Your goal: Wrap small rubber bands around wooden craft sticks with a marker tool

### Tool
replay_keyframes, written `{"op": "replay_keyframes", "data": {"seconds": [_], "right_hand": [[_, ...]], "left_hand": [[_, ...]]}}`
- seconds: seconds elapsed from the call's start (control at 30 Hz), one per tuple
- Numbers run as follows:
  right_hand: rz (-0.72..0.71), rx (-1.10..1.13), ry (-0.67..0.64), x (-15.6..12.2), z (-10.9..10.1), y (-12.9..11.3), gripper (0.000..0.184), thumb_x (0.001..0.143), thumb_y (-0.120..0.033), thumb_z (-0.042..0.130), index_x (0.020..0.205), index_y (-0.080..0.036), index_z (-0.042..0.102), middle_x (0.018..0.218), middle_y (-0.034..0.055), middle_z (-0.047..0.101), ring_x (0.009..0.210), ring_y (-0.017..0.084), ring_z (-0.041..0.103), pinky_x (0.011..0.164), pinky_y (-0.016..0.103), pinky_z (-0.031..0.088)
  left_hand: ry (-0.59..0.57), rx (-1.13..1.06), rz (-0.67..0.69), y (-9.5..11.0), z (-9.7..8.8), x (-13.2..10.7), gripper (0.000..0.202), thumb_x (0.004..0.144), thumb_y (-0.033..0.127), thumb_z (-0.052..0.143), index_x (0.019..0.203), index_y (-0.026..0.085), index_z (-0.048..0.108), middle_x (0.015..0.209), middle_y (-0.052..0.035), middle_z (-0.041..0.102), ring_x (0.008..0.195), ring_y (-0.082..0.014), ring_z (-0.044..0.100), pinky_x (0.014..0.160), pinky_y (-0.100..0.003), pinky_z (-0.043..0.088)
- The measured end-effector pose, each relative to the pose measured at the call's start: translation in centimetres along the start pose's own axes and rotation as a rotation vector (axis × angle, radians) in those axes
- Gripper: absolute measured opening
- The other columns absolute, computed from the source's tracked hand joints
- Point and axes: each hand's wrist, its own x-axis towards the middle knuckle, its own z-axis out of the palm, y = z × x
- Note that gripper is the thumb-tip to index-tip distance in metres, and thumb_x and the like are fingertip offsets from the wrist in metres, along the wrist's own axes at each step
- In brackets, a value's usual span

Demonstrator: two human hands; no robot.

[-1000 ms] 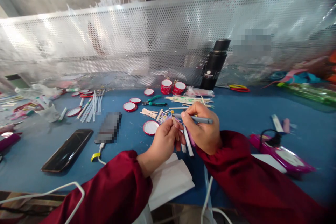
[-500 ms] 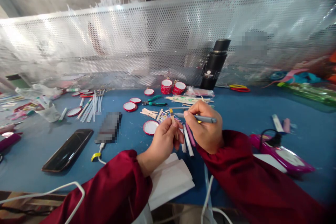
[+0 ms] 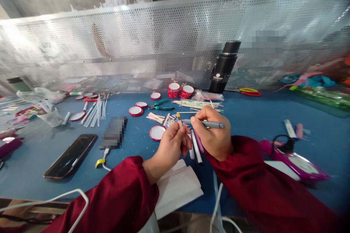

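Between the thumb and fingers of my left hand (image 3: pixel 172 142) a small wooden stick (image 3: pixel 179 122) stands upright, its top end coloured yellow and dark. My right hand (image 3: pixel 214 131) grips a grey marker pen (image 3: pixel 210 124), whose tip points left, close to the stick's top; whether they touch I cannot tell. Under and behind the hands lie a white marker (image 3: pixel 197 148), a pinkish-purple marker (image 3: pixel 199 141) and a pile of small coloured bits (image 3: pixel 170 121). Several bare wooden sticks (image 3: pixel 155 117) and a round red-rimmed white disc (image 3: pixel 156 133) lie just left of them.
A black bottle (image 3: pixel 224 69) stands before the perforated metal screen (image 3: pixel 164 43). Green-handled pliers (image 3: pixel 164 107) lie near stacked red-rimmed discs (image 3: pixel 173 91). Phones (image 3: pixel 71 156) and a cable occupy the left; a purple device (image 3: pixel 298 164) sits right. White paper (image 3: pixel 180 189) lies beneath my left forearm.
The marker in my right hand has shifted very slightly left. My left hand and the stick stay in nearly the same place.
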Motion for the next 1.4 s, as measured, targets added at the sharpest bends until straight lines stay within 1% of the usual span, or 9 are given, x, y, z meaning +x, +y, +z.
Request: {"op": "replay_keyframes", "data": {"seconds": [0.2, 0.37, 0.5, 0.77, 0.9, 1.4], "right_hand": [[-0.003, 0.014, 0.028, -0.18, -0.03, -0.02, 0.023, 0.089, -0.027, 0.059, 0.068, -0.024, 0.049, 0.058, -0.0035, 0.054, 0.053, 0.014, 0.051, 0.055, 0.028, 0.040], [-0.017, 0.021, 0.003, -0.25, -0.01, 0.00, 0.024, 0.090, -0.026, 0.060, 0.068, -0.024, 0.048, 0.057, -0.0042, 0.053, 0.052, 0.013, 0.050, 0.054, 0.028, 0.039], [-0.026, 0.004, 0.008, -0.17, -0.01, -0.06, 0.025, 0.089, -0.025, 0.059, 0.068, -0.024, 0.047, 0.057, -0.0046, 0.052, 0.052, 0.013, 0.049, 0.054, 0.028, 0.038], [-0.022, 0.010, 0.032, -0.15, 0.01, -0.05, 0.024, 0.090, -0.024, 0.059, 0.068, -0.023, 0.049, 0.058, -0.0043, 0.052, 0.053, 0.012, 0.050, 0.055, 0.028, 0.039], [-0.044, 0.019, 0.020, -0.21, 0.05, 0.06, 0.024, 0.090, -0.024, 0.060, 0.069, -0.023, 0.049, 0.059, -0.0049, 0.052, 0.053, 0.012, 0.050, 0.055, 0.027, 0.039], [-0.048, 0.029, 0.006, -0.29, 0.11, 0.29, 0.024, 0.090, -0.023, 0.061, 0.069, -0.023, 0.049, 0.059, -0.0051, 0.053, 0.053, 0.011, 0.050, 0.055, 0.026, 0.038]], "left_hand": [[-0.006, -0.009, 0.008, -0.06, -0.08, 0.00, 0.046, 0.085, 0.064, 0.062, 0.086, 0.018, 0.053, 0.052, 0.0037, 0.059, 0.035, -0.0074, 0.045, 0.037, -0.019, 0.030], [-0.009, -0.007, 0.018, -0.17, -0.14, 0.00, 0.043, 0.087, 0.061, 0.062, 0.084, 0.019, 0.052, 0.052, 0.0036, 0.059, 0.034, -0.0074, 0.045, 0.036, -0.019, 0.029], [-0.018, -0.005, 0.024, -0.19, -0.14, -0.01, 0.041, 0.088, 0.059, 0.061, 0.085, 0.019, 0.051, 0.053, 0.0034, 0.060, 0.034, -0.0070, 0.044, 0.036, -0.019, 0.029], [-0.007, -0.011, 0.029, -0.09, -0.13, 0.03, 0.045, 0.085, 0.063, 0.062, 0.085, 0.018, 0.052, 0.052, 0.0037, 0.059, 0.034, -0.0073, 0.043, 0.036, -0.019, 0.030], [-0.011, -0.010, 0.032, -0.22, -0.17, 0.08, 0.046, 0.085, 0.064, 0.062, 0.086, 0.018, 0.052, 0.052, 0.0043, 0.059, 0.034, -0.0074, 0.043, 0.035, -0.019, 0.029], [-0.011, 0.019, 0.048, -0.21, -0.24, 0.14, 0.043, 0.088, 0.060, 0.059, 0.085, 0.019, 0.050, 0.051, 0.0049, 0.057, 0.034, -0.0066, 0.042, 0.035, -0.018, 0.029]]}}
